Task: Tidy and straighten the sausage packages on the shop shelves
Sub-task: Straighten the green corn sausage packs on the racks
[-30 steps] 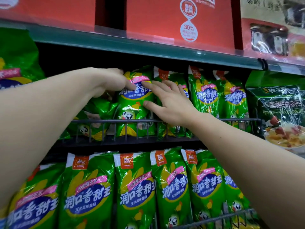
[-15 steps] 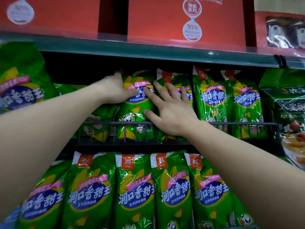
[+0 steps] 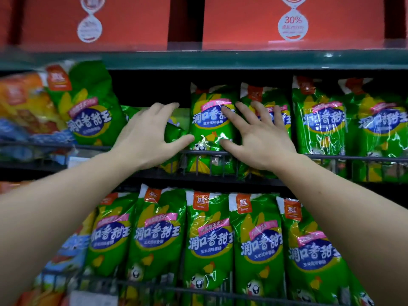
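Sausage package point(image 3: 212, 127), green glossy film with crinkled highlights, upright on the middle shelf behind the wire rail point(image 3: 331, 157); orange brand square hidden at its top, blue oval label with white characters, cartoon face low on the front. Shape: tall soft pillow pack, lower end tucked behind the rail's thin dark bars.

Left of this package: a slumped green pack point(image 3: 176, 133), tilted and partly crushed, lying lower than its neighbours. Further left, another green pack point(image 3: 88, 107) leaning, and blurred orange packs point(image 3: 26, 102) beyond it.

Right of it: upright green packs point(image 3: 318, 120) in a row, touching side by side.

Below it: lower row of green packs point(image 3: 209, 239), upright, shiny, behind a second wire rail point(image 3: 198, 291). Above it: red cartons point(image 3: 309, 23), matte, with white "30%" emblem.

Left hand point(image 3: 145, 133): fingers spread, palm over the slumped pack, thumb tip touching the upright package's left edge. Nothing gripped.

Right hand point(image 3: 256, 133): fingers splayed wide, flat; index and thumb on the package's front, other fingers across the next pack to the right. Nothing gripped.
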Action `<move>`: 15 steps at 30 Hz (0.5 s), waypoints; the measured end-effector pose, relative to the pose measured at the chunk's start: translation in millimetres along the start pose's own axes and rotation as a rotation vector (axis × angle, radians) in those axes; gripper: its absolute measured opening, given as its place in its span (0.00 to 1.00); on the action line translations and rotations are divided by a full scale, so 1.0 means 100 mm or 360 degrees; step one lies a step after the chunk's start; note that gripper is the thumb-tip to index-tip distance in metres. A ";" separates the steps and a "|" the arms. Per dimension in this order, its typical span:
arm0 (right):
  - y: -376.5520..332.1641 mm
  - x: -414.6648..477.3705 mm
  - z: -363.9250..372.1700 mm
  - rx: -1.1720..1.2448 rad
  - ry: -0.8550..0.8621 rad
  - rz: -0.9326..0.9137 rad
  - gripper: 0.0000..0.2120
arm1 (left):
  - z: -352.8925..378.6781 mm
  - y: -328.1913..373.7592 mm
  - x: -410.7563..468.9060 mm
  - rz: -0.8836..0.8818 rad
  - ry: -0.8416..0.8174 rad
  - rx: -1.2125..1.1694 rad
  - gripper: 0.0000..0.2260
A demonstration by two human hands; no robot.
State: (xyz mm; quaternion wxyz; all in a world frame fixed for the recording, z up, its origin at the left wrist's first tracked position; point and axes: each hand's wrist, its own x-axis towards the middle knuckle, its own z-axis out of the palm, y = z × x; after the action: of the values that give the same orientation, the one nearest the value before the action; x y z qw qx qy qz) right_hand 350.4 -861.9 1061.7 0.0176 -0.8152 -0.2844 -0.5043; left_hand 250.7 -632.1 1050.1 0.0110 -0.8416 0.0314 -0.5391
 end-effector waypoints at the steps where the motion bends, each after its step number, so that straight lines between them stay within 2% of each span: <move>1: 0.00 0.00 0.00 0.0001 0.0009 0.0000 0.35 | -0.02 -0.03 -0.06 0.0041 0.0002 0.0047 0.40; 5: 0.00 -0.01 -0.02 -0.0028 0.0005 0.0019 0.35 | -0.12 -0.18 -0.26 0.0145 0.0021 0.0252 0.38; 10: -0.14 0.01 -0.11 -0.0009 -0.0054 0.0132 0.35 | -0.31 -0.44 -0.44 0.0310 0.0266 0.0420 0.30; 13: -0.43 0.07 -0.16 0.0019 0.0172 0.0207 0.30 | -0.38 -0.70 -0.52 0.0291 0.0386 0.0464 0.27; 15: -0.71 0.14 -0.19 0.0010 0.0381 0.0103 0.28 | -0.41 -0.87 -0.56 0.0261 0.0422 0.0488 0.26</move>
State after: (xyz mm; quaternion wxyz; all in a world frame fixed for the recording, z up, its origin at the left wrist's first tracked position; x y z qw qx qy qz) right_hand 305.5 -802.1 1064.1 0.0702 -0.7578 -0.2554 -0.5963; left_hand 193.6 -540.6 1021.5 0.1785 -0.7463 0.0186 -0.6409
